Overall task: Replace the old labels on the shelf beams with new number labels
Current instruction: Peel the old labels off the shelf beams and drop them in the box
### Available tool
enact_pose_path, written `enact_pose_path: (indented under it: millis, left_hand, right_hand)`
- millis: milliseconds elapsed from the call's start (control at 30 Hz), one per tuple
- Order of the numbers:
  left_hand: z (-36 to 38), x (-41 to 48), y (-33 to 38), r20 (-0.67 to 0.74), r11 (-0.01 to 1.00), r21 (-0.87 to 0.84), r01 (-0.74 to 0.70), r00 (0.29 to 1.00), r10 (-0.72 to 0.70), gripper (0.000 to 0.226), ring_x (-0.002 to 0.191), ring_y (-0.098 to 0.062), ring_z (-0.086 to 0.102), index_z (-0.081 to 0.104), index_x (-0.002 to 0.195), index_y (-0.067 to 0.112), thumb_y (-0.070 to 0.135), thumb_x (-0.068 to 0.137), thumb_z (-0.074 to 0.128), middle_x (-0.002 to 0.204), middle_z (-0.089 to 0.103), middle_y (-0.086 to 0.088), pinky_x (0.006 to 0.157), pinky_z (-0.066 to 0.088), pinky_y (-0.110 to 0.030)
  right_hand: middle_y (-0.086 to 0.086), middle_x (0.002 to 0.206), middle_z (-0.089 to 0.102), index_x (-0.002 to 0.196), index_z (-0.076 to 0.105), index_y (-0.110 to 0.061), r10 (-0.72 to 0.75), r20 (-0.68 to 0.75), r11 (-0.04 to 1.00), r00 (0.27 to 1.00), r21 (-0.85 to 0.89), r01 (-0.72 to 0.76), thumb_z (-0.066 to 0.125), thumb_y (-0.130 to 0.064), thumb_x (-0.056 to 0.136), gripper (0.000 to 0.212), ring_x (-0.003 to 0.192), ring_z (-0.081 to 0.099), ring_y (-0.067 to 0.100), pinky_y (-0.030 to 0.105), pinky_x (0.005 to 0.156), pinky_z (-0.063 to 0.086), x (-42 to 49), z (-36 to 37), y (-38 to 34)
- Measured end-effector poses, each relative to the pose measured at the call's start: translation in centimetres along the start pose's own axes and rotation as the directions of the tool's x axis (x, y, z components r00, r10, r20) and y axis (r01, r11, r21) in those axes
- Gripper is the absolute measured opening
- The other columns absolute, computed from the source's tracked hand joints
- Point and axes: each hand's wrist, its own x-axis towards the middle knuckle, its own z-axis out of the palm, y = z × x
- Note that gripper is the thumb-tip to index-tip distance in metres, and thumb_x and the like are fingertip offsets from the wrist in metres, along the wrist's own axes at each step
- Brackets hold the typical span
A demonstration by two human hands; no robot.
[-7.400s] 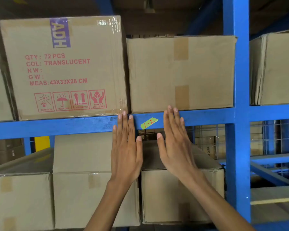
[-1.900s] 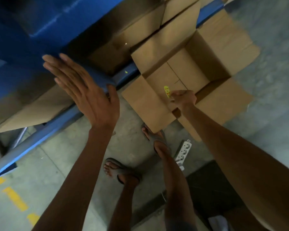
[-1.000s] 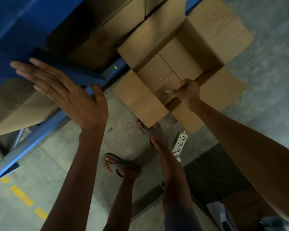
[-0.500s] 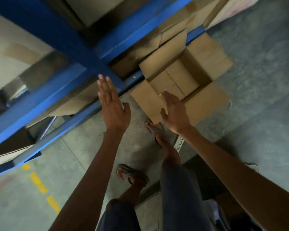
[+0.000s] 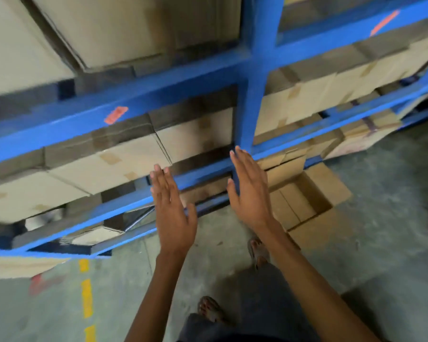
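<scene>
Blue shelf beams (image 5: 158, 99) run across the view, tilted and blurred. An orange-red label (image 5: 116, 115) sticks on the middle beam at left. A second orange-red label (image 5: 384, 19) sits on a higher beam at the top right. My left hand (image 5: 172, 208) is raised flat with fingers apart, holding nothing, in front of a lower beam. My right hand (image 5: 251, 191) is also flat and empty, its fingertips near the blue upright post (image 5: 253, 95). Neither hand touches a label.
Closed cardboard boxes (image 5: 109, 166) fill the shelves. An open cardboard box (image 5: 304, 201) lies on the concrete floor at the rack's foot, right of my hands. A dashed yellow line (image 5: 85, 297) marks the floor at lower left. My sandalled feet (image 5: 209, 309) show below.
The view has swung up from the floor box to the rack. My right hand left the open box and rose, empty, beside my left hand; the yellow label is out of sight.
</scene>
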Motion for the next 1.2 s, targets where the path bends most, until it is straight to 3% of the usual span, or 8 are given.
enact_pose_path:
  millis: [133,267,400,500,633,767,967,1200]
  left_hand:
    - [-5.4,1.3,0.3,-0.158,0.999,-0.040,-0.034,0.987,0.027,0.096,0.159,-0.030,-0.008,0.006,0.161,0.001,-0.010,0.082,0.060,0.172,-0.004,-0.014,0.127,0.015,-0.058]
    - [-8.4,4.2,0.1,-0.255,0.999,-0.016,-0.034,0.966,0.029,0.095,0.159,-0.031,-0.007,0.008,0.160,-0.002,-0.005,0.082,0.061,0.171,-0.003,-0.016,0.130,0.005,-0.046]
    - [-10.1,8.0,-0.9,-0.337,0.999,0.044,-0.010,0.941,0.024,0.099,0.159,-0.033,-0.007,0.007,0.160,-0.003,-0.006,0.077,0.061,0.171,-0.002,-0.018,0.130,0.003,-0.048]
    - [-11.2,10.3,-2.2,-0.395,0.996,0.077,0.039,0.918,-0.005,0.099,0.159,-0.032,-0.008,0.005,0.160,-0.002,-0.004,0.077,0.059,0.171,-0.004,-0.018,0.129,0.009,-0.054]
    - [-12.3,12.7,-4.6,-0.419,0.984,0.160,0.077,0.908,-0.002,0.099,0.159,-0.030,-0.009,0.005,0.161,0.000,-0.004,0.077,0.058,0.171,-0.007,-0.015,0.130,0.004,-0.048]
    - [-11.9,14.1,-6.5,-0.419,0.958,0.271,0.089,0.907,0.035,0.101,0.159,-0.030,-0.009,-0.003,0.161,0.006,0.001,0.079,0.055,0.171,-0.005,-0.015,0.129,0.011,-0.053]
    - [-11.3,14.9,-8.1,-0.432,0.939,0.334,0.086,0.899,0.071,0.107,0.159,-0.028,-0.012,-0.009,0.161,0.011,0.001,0.080,0.060,0.170,-0.003,-0.013,0.129,0.003,-0.048]
    - [-11.1,15.1,-8.5,-0.431,0.937,0.342,0.076,0.898,0.085,0.107,0.159,-0.028,-0.011,-0.008,0.161,0.011,0.000,0.080,0.060,0.170,-0.009,-0.009,0.130,-0.001,-0.047]
  right_hand:
    - [0.007,0.165,0.036,0.154,0.043,-0.012,-0.130,-0.065,0.991,0.989,-0.050,0.127,0.058,-0.018,0.093,0.063,0.152,0.035,0.025,0.042,0.118,0.033,2.6,-0.4,-7.2]
    - [0.007,0.165,0.035,0.151,0.047,-0.012,-0.255,-0.103,0.967,0.961,-0.036,0.252,0.061,-0.012,0.089,0.063,0.155,0.030,0.025,0.042,0.118,0.033,5.8,0.6,-11.9]
    - [0.009,0.168,0.030,0.151,0.048,-0.012,-0.357,-0.119,0.934,0.927,-0.072,0.350,0.056,-0.009,0.090,0.062,0.158,0.021,0.023,0.039,0.120,0.027,9.8,1.7,-15.1]
    - [0.010,0.168,0.028,0.153,0.044,-0.013,-0.423,-0.107,0.904,0.900,-0.109,0.413,0.052,-0.011,0.093,0.061,0.159,0.018,0.025,0.044,0.120,0.030,12.7,3.1,-16.4]
    - [0.010,0.167,0.032,0.154,0.043,-0.013,-0.465,-0.115,0.884,0.878,-0.109,0.454,0.054,-0.010,0.094,0.061,0.158,0.021,0.027,0.048,0.118,0.037,14.5,5.5,-17.1]
    - [0.010,0.166,0.034,0.154,0.043,-0.012,-0.493,-0.157,0.870,0.856,-0.118,0.479,0.058,-0.005,0.092,0.064,0.158,0.022,0.029,0.045,0.115,0.040,15.2,6.6,-16.6]
    - [0.015,0.166,0.031,0.156,0.040,-0.013,-0.554,-0.145,0.830,0.820,-0.174,0.530,0.057,-0.008,0.093,0.065,0.157,0.022,0.034,0.050,0.114,0.044,16.1,7.9,-15.2]
    - [0.017,0.164,0.034,0.154,0.042,-0.012,-0.560,-0.181,0.828,0.809,-0.138,0.543,0.060,-0.004,0.092,0.065,0.157,0.022,0.036,0.044,0.124,0.030,16.4,8.3,-15.1]
